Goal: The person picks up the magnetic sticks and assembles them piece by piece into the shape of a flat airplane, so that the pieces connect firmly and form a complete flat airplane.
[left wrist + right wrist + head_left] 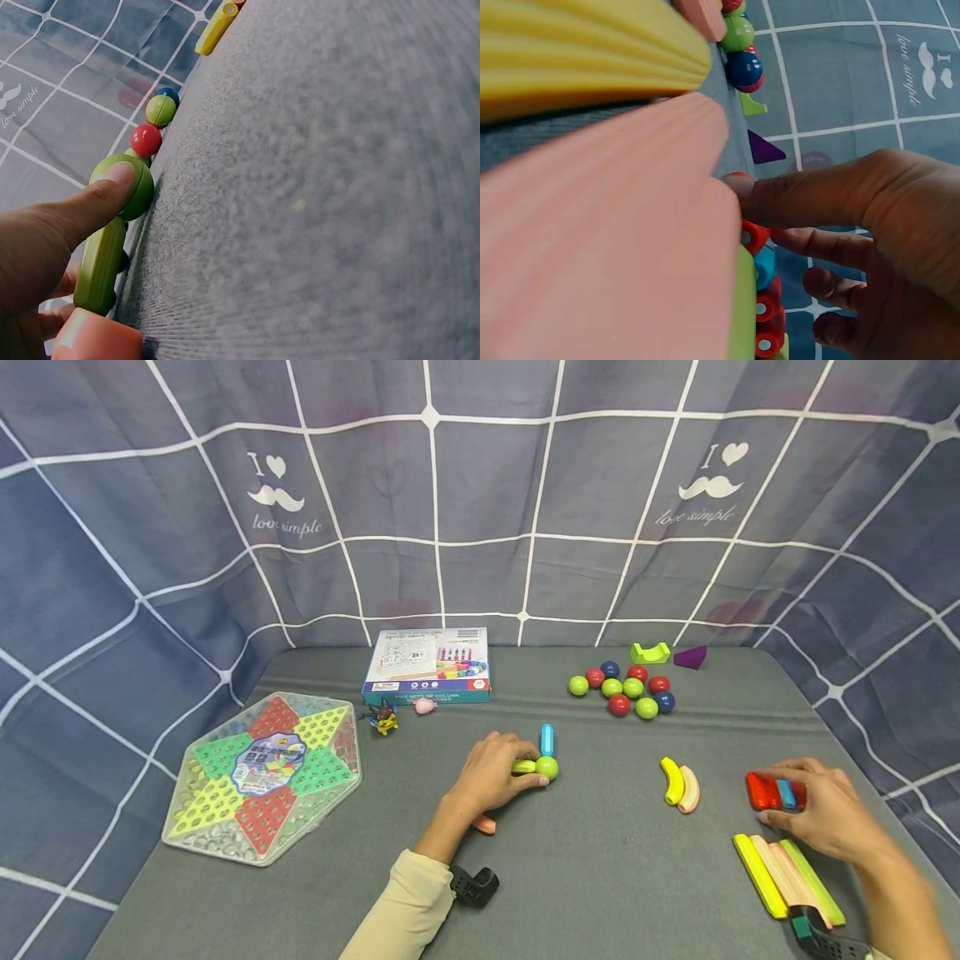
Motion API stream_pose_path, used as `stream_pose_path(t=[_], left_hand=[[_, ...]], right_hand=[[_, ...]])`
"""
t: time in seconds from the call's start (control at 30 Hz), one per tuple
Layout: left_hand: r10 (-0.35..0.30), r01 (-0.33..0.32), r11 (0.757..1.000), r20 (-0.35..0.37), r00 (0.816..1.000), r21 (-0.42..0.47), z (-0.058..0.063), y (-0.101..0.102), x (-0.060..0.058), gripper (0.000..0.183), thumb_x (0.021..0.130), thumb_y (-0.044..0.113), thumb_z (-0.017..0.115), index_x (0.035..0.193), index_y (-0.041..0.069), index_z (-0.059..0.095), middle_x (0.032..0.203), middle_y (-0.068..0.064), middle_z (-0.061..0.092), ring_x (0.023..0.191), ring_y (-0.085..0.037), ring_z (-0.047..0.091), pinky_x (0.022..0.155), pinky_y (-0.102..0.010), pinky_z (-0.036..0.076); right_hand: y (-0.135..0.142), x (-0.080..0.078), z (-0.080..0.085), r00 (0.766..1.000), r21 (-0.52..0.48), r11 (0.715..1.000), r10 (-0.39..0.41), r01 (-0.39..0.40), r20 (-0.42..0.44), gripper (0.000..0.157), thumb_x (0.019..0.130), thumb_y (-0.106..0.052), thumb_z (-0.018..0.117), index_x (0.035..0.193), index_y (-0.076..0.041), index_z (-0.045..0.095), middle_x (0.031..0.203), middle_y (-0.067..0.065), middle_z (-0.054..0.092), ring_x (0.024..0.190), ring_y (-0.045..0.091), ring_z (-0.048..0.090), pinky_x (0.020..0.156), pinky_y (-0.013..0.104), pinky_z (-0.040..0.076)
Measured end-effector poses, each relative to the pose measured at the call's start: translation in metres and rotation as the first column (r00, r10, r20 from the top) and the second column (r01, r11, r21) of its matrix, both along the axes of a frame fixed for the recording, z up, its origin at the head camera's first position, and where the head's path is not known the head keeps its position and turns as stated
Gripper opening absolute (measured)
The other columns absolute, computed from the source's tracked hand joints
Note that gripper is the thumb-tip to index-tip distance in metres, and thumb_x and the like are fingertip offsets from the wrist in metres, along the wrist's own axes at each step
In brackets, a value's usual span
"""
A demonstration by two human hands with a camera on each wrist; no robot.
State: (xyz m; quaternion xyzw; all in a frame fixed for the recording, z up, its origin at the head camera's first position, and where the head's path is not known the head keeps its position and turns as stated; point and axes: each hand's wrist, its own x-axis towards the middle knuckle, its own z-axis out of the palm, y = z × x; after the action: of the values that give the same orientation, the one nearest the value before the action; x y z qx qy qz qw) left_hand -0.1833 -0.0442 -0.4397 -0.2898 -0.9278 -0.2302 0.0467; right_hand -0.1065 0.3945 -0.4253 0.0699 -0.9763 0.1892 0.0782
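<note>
My left hand (491, 777) is at the middle of the table. Its thumb presses on a green ball (124, 187), and its fingers curl behind a green ribbed stick (101, 266) that lines up with the ball. A blue stick (547, 740) lies just beyond the ball. Beneath this hand an orange-pink piece (484, 824) partly shows. Over at the right, my right hand (825, 806) grips a red stick (761, 793) between thumb and fingers, in a row with a blue stick (786, 794) and more red ones. The palm side is partly hidden in the head view.
Yellow, pale wooden and green sticks (817, 883) lie below the right hand. A yellow piece (672, 782) and a pale piece (689, 790) sit left of it. Behind are several coloured balls (611, 687), a green arch (650, 653), a purple block (690, 657), a game box (427, 665) and a checkers board (262, 777).
</note>
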Motion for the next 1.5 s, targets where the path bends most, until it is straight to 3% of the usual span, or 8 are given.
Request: stream_pose_path(t=[0.33,0.57,0.7,0.87,1.03,1.17,1.3,1.5], left_hand=[[-0.001,0.001,1.0,0.003,1.0,0.003,0.001,0.0,0.0,0.032,0.08,0.05,0.071,0.1,0.026,0.07,0.09,0.008,0.063,0.078,-0.011,0.048,0.068,-0.031,0.039],[-0.001,0.001,1.0,-0.003,1.0,0.001,0.001,0.0,0.0,0.032,0.08,0.051,0.07,0.1,0.025,0.07,0.089,0.008,0.063,0.077,-0.011,0.048,0.068,-0.031,0.039],[0.003,-0.003,1.0,-0.004,1.0,0.0,0.0,-0.001,-0.001,0.032,0.079,0.051,0.071,0.099,0.025,0.07,0.088,0.008,0.062,0.077,-0.011,0.048,0.068,-0.031,0.039],[0.004,-0.004,1.0,-0.004,1.0,0.001,0.0,0.0,-0.001,0.032,0.079,0.051,0.071,0.099,0.025,0.07,0.087,0.008,0.062,0.077,-0.011,0.048,0.067,-0.031,0.039],[0.003,-0.003,1.0,-0.01,1.0,-0.003,0.0,0.001,-0.001,0.033,0.079,0.051,0.071,0.1,0.025,0.07,0.087,0.009,0.062,0.077,-0.012,0.048,0.068,-0.031,0.039],[0.004,-0.004,1.0,0.0,1.0,-0.013,0.001,0.002,0.0,0.033,0.08,0.051,0.07,0.1,0.025,0.07,0.085,0.009,0.059,0.074,-0.011,0.045,0.065,-0.03,0.037],[0.0,0.0,1.0,0.008,1.0,-0.02,0.002,0.002,-0.001,0.033,0.081,0.051,0.069,0.1,0.025,0.07,0.082,0.009,0.057,0.072,-0.012,0.043,0.063,-0.029,0.035],[0.002,-0.001,1.0,0.008,1.0,-0.018,0.001,0.001,-0.001,0.033,0.08,0.051,0.07,0.1,0.024,0.07,0.082,0.008,0.057,0.073,-0.012,0.044,0.063,-0.029,0.035]], right_hand=[[-0.001,-0.007,-0.004,1.0,0.007,1.0,-0.002,0.002,0.011,0.06,0.059,-0.016,0.087,0.11,0.003,0.063,0.109,0.026,0.053,0.086,0.037,0.039,0.062,0.036,0.029],[-0.044,-0.01,0.022,0.998,-0.115,0.992,0.058,-0.055,0.021,0.059,0.069,-0.032,0.085,0.116,-0.008,0.061,0.105,0.01,0.062,0.085,0.027,0.049,0.062,0.033,0.036],[-0.09,-0.019,0.031,0.974,-0.28,0.939,0.223,-0.201,0.047,0.052,0.074,-0.026,0.082,0.12,-0.017,0.059,0.092,-0.002,0.063,0.075,0.015,0.054,0.058,0.027,0.04],[-0.14,-0.035,0.022,0.893,-0.456,0.819,0.437,-0.347,0.107,0.049,0.076,-0.017,0.081,0.119,-0.016,0.057,0.083,0.0,0.062,0.066,0.013,0.055,0.055,0.026,0.044],[-0.171,-0.047,0.004,0.842,-0.483,0.776,0.523,-0.406,0.132,0.048,0.076,-0.011,0.08,0.119,-0.014,0.058,0.084,0.003,0.061,0.066,0.014,0.057,0.056,0.027,0.046],[-0.184,-0.051,-0.003,0.817,-0.441,0.785,0.551,-0.435,0.173,0.05,0.076,-0.004,0.077,0.121,-0.014,0.058,0.085,0.003,0.059,0.063,0.013,0.054,0.056,0.026,0.046],[-0.19,-0.05,-0.003,0.824,-0.366,0.821,0.529,-0.438,0.203,0.052,0.075,-0.006,0.077,0.123,-0.015,0.058,0.087,0.002,0.056,0.063,0.014,0.051,0.056,0.024,0.042],[-0.201,-0.048,-0.006,0.891,-0.238,0.893,0.424,-0.382,0.163,0.046,0.075,-0.034,0.081,0.112,-0.015,0.06,0.08,-0.003,0.056,0.059,0.008,0.047,0.054,0.024,0.04]])
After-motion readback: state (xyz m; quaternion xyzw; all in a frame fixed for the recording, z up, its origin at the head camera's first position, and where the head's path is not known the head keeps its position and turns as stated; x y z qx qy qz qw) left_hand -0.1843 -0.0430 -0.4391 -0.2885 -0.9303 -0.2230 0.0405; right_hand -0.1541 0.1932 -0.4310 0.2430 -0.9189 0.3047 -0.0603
